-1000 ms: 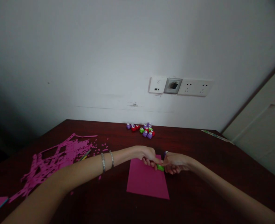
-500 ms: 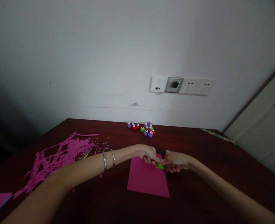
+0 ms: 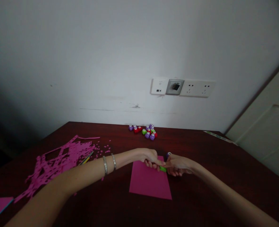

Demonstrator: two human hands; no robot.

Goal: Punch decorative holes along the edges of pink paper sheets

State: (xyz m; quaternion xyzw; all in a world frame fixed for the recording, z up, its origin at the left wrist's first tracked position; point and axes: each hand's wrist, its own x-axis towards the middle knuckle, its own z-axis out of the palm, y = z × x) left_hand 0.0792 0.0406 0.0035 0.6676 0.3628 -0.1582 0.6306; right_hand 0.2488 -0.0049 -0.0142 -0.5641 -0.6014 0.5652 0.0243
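- From the head camera: the left hand [image 3: 151,158] is curled, nearly closed, with its fingers on one end of a small green thing [image 3: 163,169].
- The right hand [image 3: 179,164] is curled up too, around the other end — I can't tell how tight.
- The green thing is at the right edge of the pink paper [image 3: 150,183], near its far right corner.
- A purple toy [image 3: 169,154] peeks out just behind the right hand.
- Little toys [image 3: 150,131] sit by the table's [image 3: 191,201] far edge.
- Pink scraps [image 3: 75,153] lie toward its left edge — all holes and strips.
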